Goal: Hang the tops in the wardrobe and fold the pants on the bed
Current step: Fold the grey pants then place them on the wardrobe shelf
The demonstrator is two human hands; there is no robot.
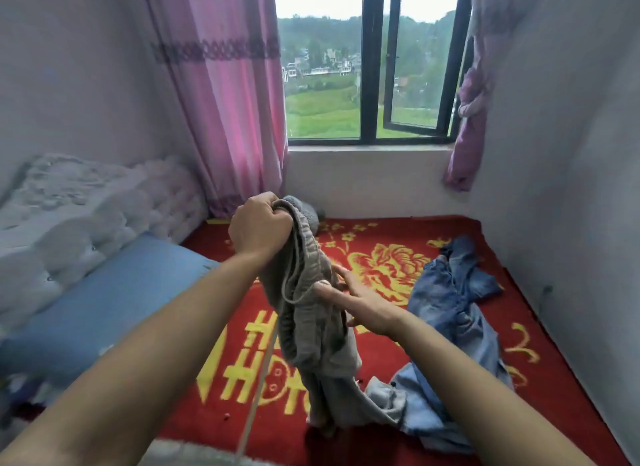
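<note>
Where the red blanket [398,228] with its yellow flowers covers the bed, we look down on it, with a pink curtain [228,84] and a dark-framed window [370,67] beyond. A blue pillow [114,299] lies at the left by the white headboard [69,216]. Crumpled jeans [446,309] sprawl on the blanket at the right. The grey pants [311,334] hang upright between our arms, their legs reaching down to the blanket just beside the jeans. Our left hand [258,228] is raised in a tight fist, fingers curled round the bunched waistband. Our right hand [363,306] reaches in lower, fingers nearly straight and spread, their tips touching the cloth without closing on it. The drawstring [291,285] loops loose below the waistband.
</note>
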